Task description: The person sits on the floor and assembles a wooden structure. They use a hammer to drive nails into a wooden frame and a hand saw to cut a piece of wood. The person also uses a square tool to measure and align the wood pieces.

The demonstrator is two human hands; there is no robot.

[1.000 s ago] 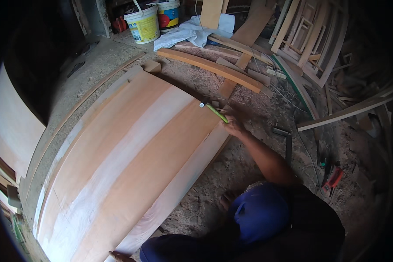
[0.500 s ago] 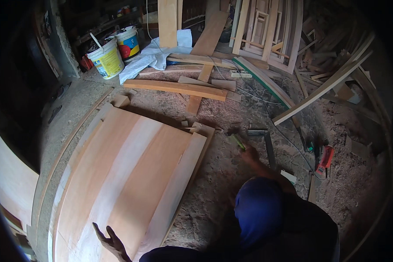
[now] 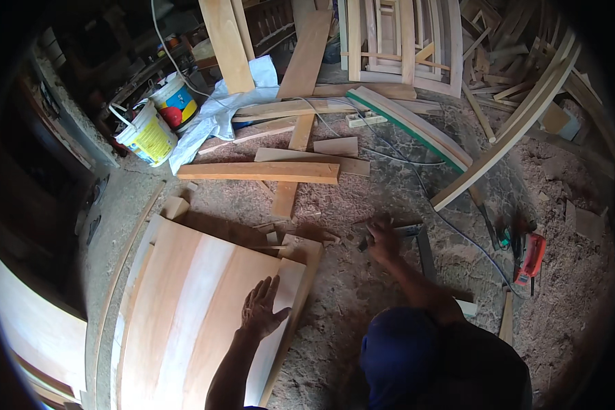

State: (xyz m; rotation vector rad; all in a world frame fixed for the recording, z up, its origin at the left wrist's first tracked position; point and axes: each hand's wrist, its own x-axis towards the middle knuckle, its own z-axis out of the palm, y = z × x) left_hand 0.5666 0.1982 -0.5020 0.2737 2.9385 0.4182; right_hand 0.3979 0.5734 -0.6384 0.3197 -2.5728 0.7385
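Note:
My left hand (image 3: 260, 309) is open, fingers together and thumb out, over the pale right-hand strip of a large wooden panel (image 3: 215, 301). Whether it touches the wood I cannot tell. The panel lies low, striped in tan and whitish boards. Further right, my right hand (image 3: 383, 240) is closed near the floor. A dark end shows beside its fingers, but what it holds is mostly hidden. Right by that hand lies a dark L-shaped square (image 3: 425, 253), partly covered by it. A rounded blue cloth shape (image 3: 400, 348) blocks the lower middle.
Loose planks (image 3: 260, 172) cross the floor ahead. Two buckets (image 3: 150, 137) stand at the left beside a white sheet (image 3: 219, 113). Frames (image 3: 396, 41) lean at the back. At the right lie a long batten (image 3: 502, 140), a red tool (image 3: 531, 260) and a cable (image 3: 468, 236).
My left hand has moved up and right across the panel. The green, slim thing seen in my right hand earlier no longer shows. The view has shifted, lowering the panel and planks in the picture.

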